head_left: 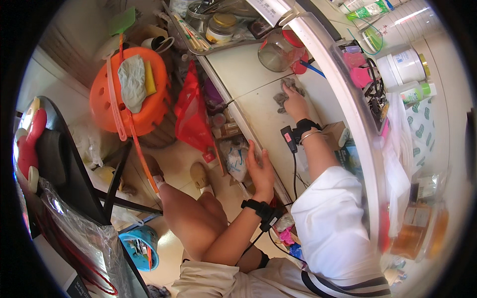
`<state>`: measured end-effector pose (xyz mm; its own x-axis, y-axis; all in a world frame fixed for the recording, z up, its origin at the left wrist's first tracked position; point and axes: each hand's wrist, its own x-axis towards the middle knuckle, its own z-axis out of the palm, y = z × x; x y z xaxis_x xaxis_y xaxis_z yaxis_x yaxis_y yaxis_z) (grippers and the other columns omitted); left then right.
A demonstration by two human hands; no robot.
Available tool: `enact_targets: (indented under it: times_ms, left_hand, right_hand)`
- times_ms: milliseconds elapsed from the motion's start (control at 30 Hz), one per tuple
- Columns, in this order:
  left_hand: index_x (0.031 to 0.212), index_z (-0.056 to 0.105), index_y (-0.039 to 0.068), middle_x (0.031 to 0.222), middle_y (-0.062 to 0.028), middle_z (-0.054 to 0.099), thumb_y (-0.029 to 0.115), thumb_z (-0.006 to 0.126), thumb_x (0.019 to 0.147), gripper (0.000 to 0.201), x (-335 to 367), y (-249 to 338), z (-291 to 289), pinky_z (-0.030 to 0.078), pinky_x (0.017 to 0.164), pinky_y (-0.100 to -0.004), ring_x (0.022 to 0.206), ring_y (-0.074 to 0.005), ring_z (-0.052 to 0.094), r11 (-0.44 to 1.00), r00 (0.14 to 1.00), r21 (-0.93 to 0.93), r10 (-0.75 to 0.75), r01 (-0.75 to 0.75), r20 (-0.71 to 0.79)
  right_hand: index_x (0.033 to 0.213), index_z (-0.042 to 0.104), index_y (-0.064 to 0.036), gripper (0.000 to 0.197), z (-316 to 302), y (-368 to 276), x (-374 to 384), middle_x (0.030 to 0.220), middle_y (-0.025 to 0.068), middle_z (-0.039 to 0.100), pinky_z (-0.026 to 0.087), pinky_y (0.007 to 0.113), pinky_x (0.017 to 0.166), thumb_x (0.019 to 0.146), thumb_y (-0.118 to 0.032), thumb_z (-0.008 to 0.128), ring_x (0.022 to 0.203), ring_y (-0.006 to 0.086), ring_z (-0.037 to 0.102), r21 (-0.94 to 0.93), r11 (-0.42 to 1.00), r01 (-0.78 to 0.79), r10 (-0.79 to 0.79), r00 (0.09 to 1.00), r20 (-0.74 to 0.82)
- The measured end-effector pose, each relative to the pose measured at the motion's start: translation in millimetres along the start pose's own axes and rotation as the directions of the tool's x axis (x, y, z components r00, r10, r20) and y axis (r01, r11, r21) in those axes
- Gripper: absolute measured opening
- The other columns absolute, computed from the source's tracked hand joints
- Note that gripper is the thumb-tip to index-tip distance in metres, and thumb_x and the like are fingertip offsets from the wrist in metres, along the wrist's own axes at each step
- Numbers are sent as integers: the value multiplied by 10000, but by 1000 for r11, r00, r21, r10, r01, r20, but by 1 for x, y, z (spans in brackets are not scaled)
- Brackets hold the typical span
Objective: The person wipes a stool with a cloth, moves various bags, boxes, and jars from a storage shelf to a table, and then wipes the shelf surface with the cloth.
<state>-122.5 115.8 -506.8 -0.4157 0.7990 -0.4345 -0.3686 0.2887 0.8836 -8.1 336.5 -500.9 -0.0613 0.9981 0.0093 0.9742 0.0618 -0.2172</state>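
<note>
My right hand [296,104] reaches over a white tiled surface [251,74] and presses a crumpled grey cloth [281,102] down on it, with the fingers over the cloth. Beyond the cloth a clear jar with a red lid [277,51] lies on the same surface, and a blue stick [313,68] is close by. My left hand [260,171] is at the metal front edge of the surface, its fingers apart and nothing in them. Whether it touches the edge I cannot tell. Both wrists wear black straps with cables.
A tray [201,48] with a gold-lidded jar [221,28] stands at the far end. To the left are an orange stool [99,107] with a grey cloth on top, a red bag [191,116] and a blue basket [155,246]. A raised metal-edged shelf [355,99] runs along the right, crowded with bottles.
</note>
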Motion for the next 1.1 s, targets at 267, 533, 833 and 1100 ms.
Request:
enact_targets:
  times_ms: [267, 533, 833, 1100]
  left_hand:
    - [1511, 335, 133, 1474, -148, 349, 260, 516, 1020, 539, -3, -1, 1, 365, 1044, -332, 1261, -233, 436, 994, 999, 107, -28, 24, 41]
    - [1488, 381, 153, 1228, -173, 467, 227, 531, 1015, 502, 2, -19, 7, 412, 975, -360, 1083, -267, 493, 997, 997, -51, 62, -65, -44]
    - [1475, 409, 163, 1266, -171, 493, 145, 557, 983, 514, 1, -16, 4, 415, 960, -358, 1106, -285, 504, 999, 999, 36, 36, -35, -27]
    - [1462, 418, 120, 1219, -165, 516, 32, 560, 940, 548, 2, -9, 4, 407, 939, -349, 1057, -278, 507, 996, 997, 67, 66, -63, -46]
  right_hand:
    - [1416, 495, -248, 685, -6, -39, -23, 1416, 178, 494, 408, 390, 1055, 792, 34, 466, 1280, 346, 486, 164, 970, 177, -196, 975, 103]
    - [1393, 528, -243, 698, 3, -93, -76, 1408, 147, 514, 360, 379, 1124, 794, 104, 440, 1323, 327, 457, 202, 861, 467, -493, 863, 108]
    - [1388, 531, -254, 727, -13, -100, -69, 1409, 110, 521, 421, 361, 1073, 772, 121, 445, 1324, 274, 465, 123, 881, 458, -472, 872, 134]
    - [1438, 452, -334, 733, 11, -140, -6, 1447, 32, 495, 471, 373, 1014, 812, 47, 486, 1322, 225, 474, -84, 886, 456, -447, 888, 113]
